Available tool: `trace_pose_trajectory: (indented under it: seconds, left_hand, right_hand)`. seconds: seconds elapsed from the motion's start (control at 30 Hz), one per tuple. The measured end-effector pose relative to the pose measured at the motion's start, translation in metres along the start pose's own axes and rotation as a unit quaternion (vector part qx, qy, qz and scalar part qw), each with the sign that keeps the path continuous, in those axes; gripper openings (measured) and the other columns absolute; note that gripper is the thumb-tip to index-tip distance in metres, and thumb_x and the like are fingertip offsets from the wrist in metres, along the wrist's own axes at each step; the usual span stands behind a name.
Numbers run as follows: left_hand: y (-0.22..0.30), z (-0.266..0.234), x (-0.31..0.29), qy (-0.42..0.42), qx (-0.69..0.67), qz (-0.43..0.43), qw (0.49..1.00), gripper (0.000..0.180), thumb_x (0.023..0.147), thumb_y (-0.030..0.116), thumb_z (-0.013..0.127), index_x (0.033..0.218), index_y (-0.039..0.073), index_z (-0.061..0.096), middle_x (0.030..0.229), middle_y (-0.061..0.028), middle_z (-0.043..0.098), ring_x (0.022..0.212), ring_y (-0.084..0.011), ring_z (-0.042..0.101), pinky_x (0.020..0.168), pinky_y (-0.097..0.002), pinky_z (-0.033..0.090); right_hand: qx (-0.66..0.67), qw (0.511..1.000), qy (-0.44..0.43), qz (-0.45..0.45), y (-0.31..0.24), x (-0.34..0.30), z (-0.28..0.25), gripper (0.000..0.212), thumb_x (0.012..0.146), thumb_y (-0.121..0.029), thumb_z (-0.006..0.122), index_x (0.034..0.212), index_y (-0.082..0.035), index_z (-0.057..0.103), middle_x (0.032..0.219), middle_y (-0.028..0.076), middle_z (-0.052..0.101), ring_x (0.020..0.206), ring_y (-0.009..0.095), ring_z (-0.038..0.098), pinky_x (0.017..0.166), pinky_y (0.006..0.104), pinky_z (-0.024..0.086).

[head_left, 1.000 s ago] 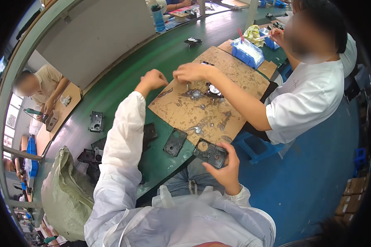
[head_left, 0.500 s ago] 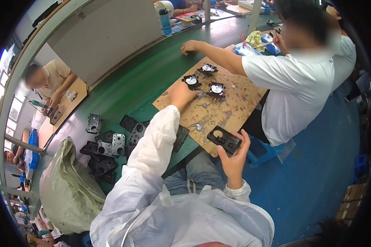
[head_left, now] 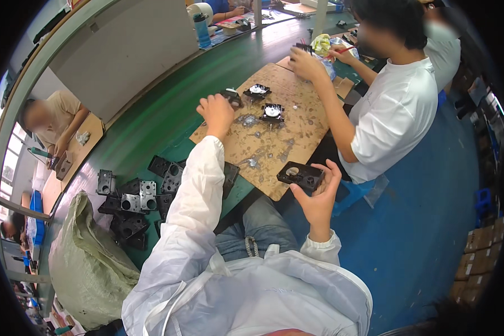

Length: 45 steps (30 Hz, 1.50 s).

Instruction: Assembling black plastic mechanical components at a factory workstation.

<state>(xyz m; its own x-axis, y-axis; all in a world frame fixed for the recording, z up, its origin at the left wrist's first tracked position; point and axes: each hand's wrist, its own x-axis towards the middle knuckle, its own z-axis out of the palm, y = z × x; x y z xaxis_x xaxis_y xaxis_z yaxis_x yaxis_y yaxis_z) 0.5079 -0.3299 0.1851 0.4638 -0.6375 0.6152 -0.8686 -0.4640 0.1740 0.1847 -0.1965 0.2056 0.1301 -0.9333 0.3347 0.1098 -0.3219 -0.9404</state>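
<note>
The brown board (head_left: 305,120) on the green worktop (head_left: 176,106) is the landmark. A black part (head_left: 231,97) sits at its far-left edge, just beyond the left hand (head_left: 215,116), whose fingers bend toward it. The back of that hand hides the contact, so I cannot tell whether the fingers pinch the part or only touch it; its long axis is also too covered to read.

The right hand (head_left: 318,193) pinches a black housing (head_left: 300,176) by its right end, thumb on the near side and fingers on the far side. The housing is at the board's right edge, close to the near corner, with its long axis slanting from the upper left, where the large round hole is, down toward the palm.

What matters most is the span across the board: the black part lies ahead and to the left of the housing, well apart from it. The left hand is plainly the nearer one to that part, while the right hand is at the opposite side.

Two black-and-white assemblies (head_left: 272,113) stand on the board's far half, right of the left hand. Off its near-left edge lie a dark housing (head_left: 229,179) and, farther left, a heap of black housings (head_left: 130,224).
</note>
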Motion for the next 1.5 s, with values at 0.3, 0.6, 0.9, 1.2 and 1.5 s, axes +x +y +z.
trace_pose_trajectory:
  seconds: [0.3,0.6,0.9,1.2,1.5]
  left_hand:
    - [-0.013,-0.106,-0.008,0.100,-0.096,0.084,0.987,0.014,0.089,0.015,0.061,0.092,0.001,0.061,0.088,-0.0125,0.062,0.088,-0.0268,0.052,0.085,-0.0409,0.039]
    - [-0.005,-0.188,-0.071,0.028,-0.751,-0.119,0.649,0.024,0.099,0.026,0.058,0.093,0.003,0.058,0.090,-0.0056,0.063,0.076,-0.0100,0.051,0.072,-0.0216,0.042]
    - [0.004,-0.227,-0.107,-0.011,-0.684,-0.126,0.718,0.026,0.100,0.027,0.058,0.093,0.002,0.058,0.086,-0.0048,0.061,0.075,-0.0106,0.055,0.072,-0.0215,0.044]
    - [0.009,-0.240,-0.122,-0.024,-0.665,-0.177,0.725,0.018,0.099,0.019,0.058,0.091,0.003,0.058,0.077,-0.0003,0.059,0.059,-0.0048,0.045,0.055,-0.0179,0.036]
    - [0.002,-0.245,-0.128,-0.023,-0.661,-0.191,0.726,0.024,0.099,0.023,0.058,0.093,0.000,0.059,0.082,-0.0031,0.061,0.066,-0.0075,0.051,0.063,-0.0194,0.041]
  right_hand:
    - [0.202,0.978,-0.041,-0.017,0.005,0.030,0.032,0.094,0.074,0.002,0.074,0.150,-0.011,0.021,0.134,0.020,0.051,0.110,0.027,0.058,0.097,0.0335,0.047]
    - [0.315,0.931,-0.171,-0.071,-0.001,0.042,0.081,0.091,0.083,-0.016,0.072,0.154,-0.011,0.015,0.138,0.024,0.050,0.115,0.029,0.058,0.099,0.0361,0.046]
    - [0.392,0.892,-0.218,-0.048,-0.020,0.022,0.109,0.092,0.084,-0.022,0.074,0.154,-0.012,0.016,0.135,0.023,0.052,0.117,0.031,0.058,0.099,0.0387,0.046]
    - [0.367,0.900,-0.228,-0.052,-0.020,0.006,0.112,0.092,0.084,-0.023,0.074,0.154,-0.013,0.015,0.136,0.023,0.051,0.115,0.030,0.059,0.098,0.0387,0.047]
    - [0.366,0.898,-0.237,-0.056,-0.025,-0.002,0.116,0.090,0.085,-0.023,0.072,0.154,-0.014,0.014,0.137,0.022,0.051,0.114,0.029,0.059,0.098,0.0378,0.047]
